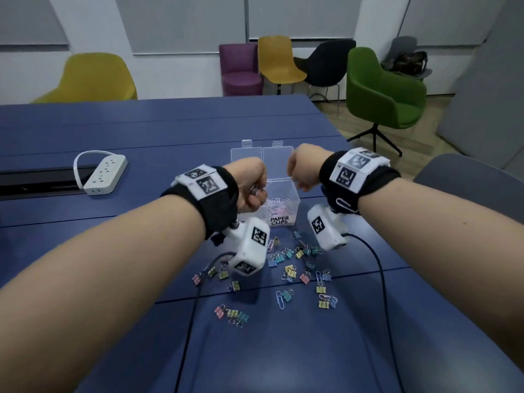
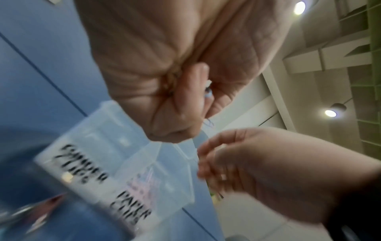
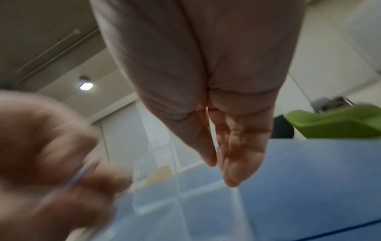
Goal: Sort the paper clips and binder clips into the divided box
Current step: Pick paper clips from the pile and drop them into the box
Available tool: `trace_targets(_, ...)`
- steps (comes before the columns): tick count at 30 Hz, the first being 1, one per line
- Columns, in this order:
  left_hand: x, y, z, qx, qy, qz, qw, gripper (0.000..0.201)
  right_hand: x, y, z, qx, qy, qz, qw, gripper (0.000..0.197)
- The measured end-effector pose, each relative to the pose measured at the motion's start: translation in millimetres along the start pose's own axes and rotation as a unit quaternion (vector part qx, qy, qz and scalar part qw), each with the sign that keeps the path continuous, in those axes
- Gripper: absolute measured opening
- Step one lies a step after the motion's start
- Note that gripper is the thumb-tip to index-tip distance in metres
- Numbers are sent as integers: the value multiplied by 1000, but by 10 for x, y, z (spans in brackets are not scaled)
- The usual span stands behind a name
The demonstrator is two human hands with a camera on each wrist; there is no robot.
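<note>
The clear divided box (image 1: 295,204) stands open on the blue table, its lid (image 1: 261,154) tipped back. The right compartment, labelled PAPER CLIPS, holds pastel paper clips (image 1: 276,204). My left hand (image 1: 252,188) hovers over the left compartment with its fingers curled round a few clips (image 2: 208,93); a bluish paper clip (image 3: 82,175) sticks out of it. To the right, my right hand (image 1: 300,171) hangs over the box, fingers (image 3: 230,163) together and pointing down, with nothing seen in them. Pastel binder clips (image 1: 289,270) and some paper clips (image 1: 280,300) lie scattered in front of the box.
A white power strip (image 1: 105,174) lies at the left by a black cable slot. Two dark cables (image 1: 377,259) trail from the wrist cameras across the table. A paper clip (image 1: 343,204) hangs on my right wrist strap. Chairs stand beyond the table's far edge.
</note>
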State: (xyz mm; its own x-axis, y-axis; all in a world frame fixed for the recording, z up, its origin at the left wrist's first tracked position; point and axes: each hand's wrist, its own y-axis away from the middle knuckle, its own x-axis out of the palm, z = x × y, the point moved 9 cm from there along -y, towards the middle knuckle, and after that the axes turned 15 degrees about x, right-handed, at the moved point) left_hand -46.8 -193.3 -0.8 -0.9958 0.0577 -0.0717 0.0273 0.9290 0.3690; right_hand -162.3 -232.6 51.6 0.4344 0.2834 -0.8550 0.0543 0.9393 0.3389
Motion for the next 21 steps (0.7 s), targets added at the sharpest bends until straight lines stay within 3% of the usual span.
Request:
trace_targets(2, 57, -6, -113, 9, 2, -19, 1000, 17, 91, 86, -83, -8, 86, -18, 996, 13)
trace_targets(6, 179, -102, -169, 30, 33, -46, 998, 5, 193, 93, -227, -16, 35, -10, 999, 14)
trace_targets(10, 267, -196, -134, 27, 52, -48, 997, 21, 163, 83, -267, -27, -2, -20, 999, 14)
trace_targets(16, 293, -192, -100, -7, 7, 25, 1000, 40, 172, 74, -273, -33, -3, -21, 999, 15)
trace_targets(21, 122, 13, -335, 50, 15, 54, 997, 53, 179, 103, -289, -45, 5, -33, 998, 13)
